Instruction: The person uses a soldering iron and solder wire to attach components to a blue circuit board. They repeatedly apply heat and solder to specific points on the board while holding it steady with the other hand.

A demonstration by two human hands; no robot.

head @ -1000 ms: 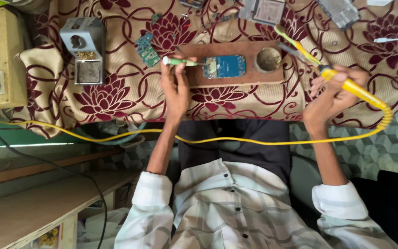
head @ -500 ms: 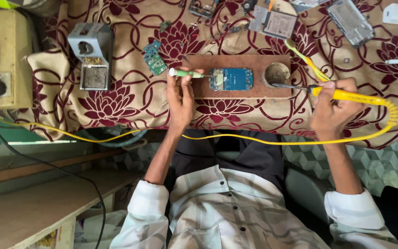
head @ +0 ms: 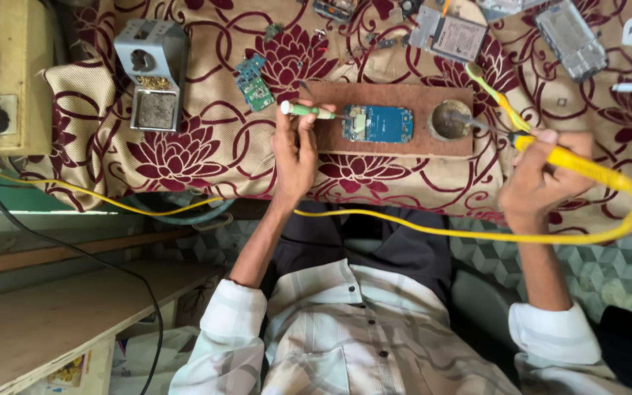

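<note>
Left hand (head: 295, 150) grips a green-handled tool (head: 307, 110), tip apparently touching the blue circuit board (head: 378, 123) at 3 o'clock. Right hand (head: 539, 179) clasps a yellow soldering iron (head: 572, 159), tip in the round tin (head: 449, 121) on the wooden board (head: 396, 146).

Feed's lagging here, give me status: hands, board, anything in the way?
Left hand grips green-handled tool, tip at blue circuit board. Right hand holds yellow soldering iron, tip in round tin. Nothing blocking.

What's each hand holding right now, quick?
Left hand: closed on a green-handled pointed tool.
Right hand: closed on a yellow-handled soldering iron.
</note>
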